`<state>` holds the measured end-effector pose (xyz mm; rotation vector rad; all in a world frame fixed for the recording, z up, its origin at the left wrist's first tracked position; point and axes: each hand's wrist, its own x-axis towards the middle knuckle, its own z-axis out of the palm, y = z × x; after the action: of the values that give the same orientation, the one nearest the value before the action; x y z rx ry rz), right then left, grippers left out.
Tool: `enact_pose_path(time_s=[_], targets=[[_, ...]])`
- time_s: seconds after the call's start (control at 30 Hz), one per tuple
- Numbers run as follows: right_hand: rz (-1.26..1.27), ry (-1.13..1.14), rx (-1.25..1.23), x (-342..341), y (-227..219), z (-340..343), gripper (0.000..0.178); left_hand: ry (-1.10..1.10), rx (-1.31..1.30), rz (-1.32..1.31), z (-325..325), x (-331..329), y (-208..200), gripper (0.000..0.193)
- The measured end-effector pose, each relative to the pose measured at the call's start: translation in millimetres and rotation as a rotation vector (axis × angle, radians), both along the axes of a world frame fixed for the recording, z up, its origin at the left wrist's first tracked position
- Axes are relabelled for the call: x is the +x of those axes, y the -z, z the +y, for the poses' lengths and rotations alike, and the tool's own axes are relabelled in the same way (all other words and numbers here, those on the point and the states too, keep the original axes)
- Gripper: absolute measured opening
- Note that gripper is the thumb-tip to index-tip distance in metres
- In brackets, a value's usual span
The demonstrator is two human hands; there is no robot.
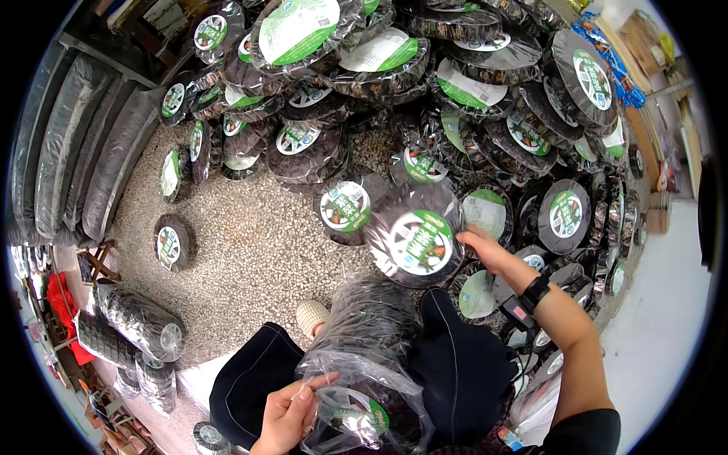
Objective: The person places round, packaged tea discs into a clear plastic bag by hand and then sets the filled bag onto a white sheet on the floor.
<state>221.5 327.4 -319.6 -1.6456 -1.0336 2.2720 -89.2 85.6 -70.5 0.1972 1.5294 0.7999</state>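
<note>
My right hand (481,249) grips the right rim of a round, dark, film-wrapped packet (415,236) with a green and white label. It looks like a steering wheel cover and is held tilted, label up, above the floor. Between my knees lies a long clear plastic bag (366,315) with similar round packets stacked inside. My left hand (292,409) pinches the bag's loose mouth with its fingers closed. Just inside that mouth, a labelled packet (364,413) shows through the plastic. A large heap of matching packets (307,148) rises in front of me and to the right.
Single packets stand on the speckled floor (235,227), one of them (173,243) at the left. Filled long bags (114,152) lean at the far left. More filled bags (140,318) lie at the lower left. A white wall (660,296) borders the right side.
</note>
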Motion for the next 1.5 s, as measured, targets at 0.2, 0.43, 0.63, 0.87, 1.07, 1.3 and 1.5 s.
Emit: enact_pose_path(time_s=[0.2,0.43,0.63,0.87,1.07,1.3,1.5], targets=[[-0.432,0.047,0.386,15,80,-65,0.075,0.126,0.095,-0.092,1,6,-4,0.042],[-0.561,-0.602,1.507,9,-148,-34,0.043,-0.17,0.512,-0.477,-43,5,-29,0.038],[0.319,0.382,1.212,64,-299,-88,0.047,-0.3,0.486,-0.569,-75,18,-71,0.042],[0.051,-0.43,1.695,-19,-303,-228,0.06,-0.26,0.687,-0.33,-99,-9,-51,0.048],[0.074,-1.281,1.252,-23,-372,-259,0.058,0.518,0.91,0.484,-127,79,-79,0.033],[0.401,-0.056,-0.098,34,-309,-243,0.041,0.75,0.778,0.735,-131,74,-108,0.034],[0.523,0.488,-0.111,-13,-261,-307,0.049,0.658,0.821,0.877,-130,165,-50,0.048]])
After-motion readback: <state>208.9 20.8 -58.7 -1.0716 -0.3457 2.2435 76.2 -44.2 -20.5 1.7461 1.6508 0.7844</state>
